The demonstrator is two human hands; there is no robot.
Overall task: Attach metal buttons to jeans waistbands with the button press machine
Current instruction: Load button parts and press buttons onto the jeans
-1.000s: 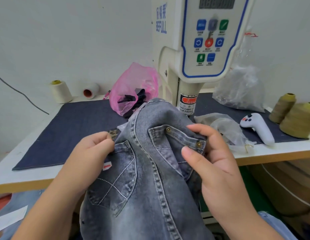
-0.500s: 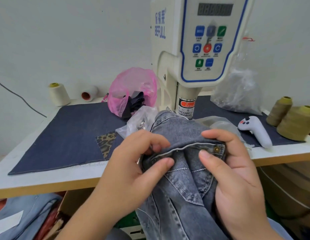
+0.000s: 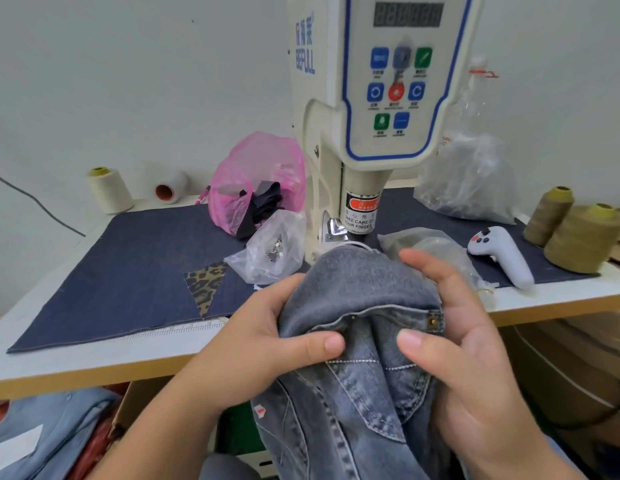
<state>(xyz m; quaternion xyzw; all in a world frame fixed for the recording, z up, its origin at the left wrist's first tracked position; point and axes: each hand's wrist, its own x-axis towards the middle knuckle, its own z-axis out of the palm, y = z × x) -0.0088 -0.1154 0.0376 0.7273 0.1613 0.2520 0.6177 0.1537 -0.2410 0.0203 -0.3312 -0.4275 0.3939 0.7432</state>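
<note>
White table point(image 3: 93, 355): denim mat point(image 3: 128, 271) under button press machine point(image 3: 370, 98); pink bag point(image 3: 260, 178) left of machine, thread cones point(image 3: 578, 233) right.

Both hands are raised side by side, forearms reaching in from below. The left hand point(image 3: 267, 337) has its thumb stretched rightward and its fingers curled away out of sight. The right hand point(image 3: 474, 348) mirrors it, thumb pointing left toward the other thumb, fingers curled over the top.

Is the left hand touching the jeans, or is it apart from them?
Touching. The head view shows the left hand gripping the jeans: its thumb presses on the fold of denim and its fingers curl behind the cloth.
</note>
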